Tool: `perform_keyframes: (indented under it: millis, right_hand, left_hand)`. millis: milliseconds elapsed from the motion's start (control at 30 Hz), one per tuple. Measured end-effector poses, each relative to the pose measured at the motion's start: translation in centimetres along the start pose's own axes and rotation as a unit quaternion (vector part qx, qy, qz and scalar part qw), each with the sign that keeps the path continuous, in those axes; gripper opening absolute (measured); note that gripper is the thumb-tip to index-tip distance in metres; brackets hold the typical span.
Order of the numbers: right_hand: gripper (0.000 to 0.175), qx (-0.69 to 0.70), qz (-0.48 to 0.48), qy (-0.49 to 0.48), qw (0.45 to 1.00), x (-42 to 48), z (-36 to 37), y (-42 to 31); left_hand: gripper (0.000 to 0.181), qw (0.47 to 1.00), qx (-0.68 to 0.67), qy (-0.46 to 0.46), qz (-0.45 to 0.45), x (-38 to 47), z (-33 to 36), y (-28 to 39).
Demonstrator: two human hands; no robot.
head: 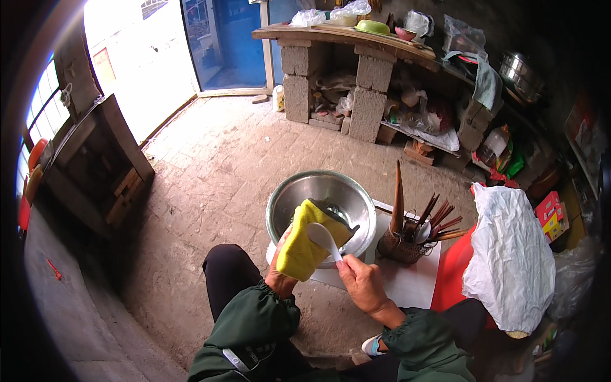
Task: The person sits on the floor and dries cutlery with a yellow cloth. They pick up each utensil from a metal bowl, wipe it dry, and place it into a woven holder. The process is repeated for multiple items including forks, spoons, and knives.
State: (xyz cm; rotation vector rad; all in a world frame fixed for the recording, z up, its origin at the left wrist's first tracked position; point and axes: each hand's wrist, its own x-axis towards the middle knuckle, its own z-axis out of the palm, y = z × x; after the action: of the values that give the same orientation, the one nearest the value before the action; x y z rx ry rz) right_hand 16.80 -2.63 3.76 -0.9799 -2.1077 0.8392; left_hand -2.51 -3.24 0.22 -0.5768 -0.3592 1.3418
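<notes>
My left hand (283, 277) carries a yellow cloth with a dark edge (305, 248); the cloth covers most of its fingers. Pinched by its handle in my right hand (365, 285), a white soup spoon (323, 238) has its bowl lying against the cloth. Both hands are over the near side of a metal basin (281, 191). Something shiny sits inside the basin, partly hidden by the cloth. Right of the basin stands a wire utensil basket (405, 251) holding chopsticks (440, 217), another pale spoon (423, 233) and a tall wooden handle (397, 200).
Under the basket is a white board (415, 286). A white cloth (510, 262) drapes over something red (453, 267) at the right. Farther back, a wooden counter on concrete blocks (370, 107) holds bowls and bags. A concrete ledge (71, 305) runs along the left, near a dark stove-like block (95, 167).
</notes>
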Motion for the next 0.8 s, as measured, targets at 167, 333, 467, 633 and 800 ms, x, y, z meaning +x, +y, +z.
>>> perform_keyframes:
  millis: [167,333,467,633,800]
  right_hand:
    - [0.017,-0.030,-0.021,0.030,0.999,-0.5,1.2,0.2]
    - [0.018,-0.011,-0.012,0.044,0.999,-0.3,1.2,0.1]
    - [0.020,-0.004,-0.003,0.054,0.999,0.7,0.4,0.6]
    - [0.026,0.045,0.002,0.085,0.995,1.9,-0.4,2.1]
    - [0.032,0.086,0.051,0.042,0.994,1.6,-0.2,2.6]
  left_hand:
    - [0.032,0.870,0.463,-0.009,0.166,0.4,-2.5,0.4]
    - [0.038,0.814,0.557,0.005,0.166,-0.3,-3.8,0.3]
    - [0.073,0.847,0.528,0.040,0.039,-0.9,-2.9,-1.3]
    - [0.076,0.777,0.629,-0.039,0.003,-2.1,-2.7,-3.7]
    - [0.059,0.787,0.613,0.044,0.045,-1.3,-3.5,-3.7]
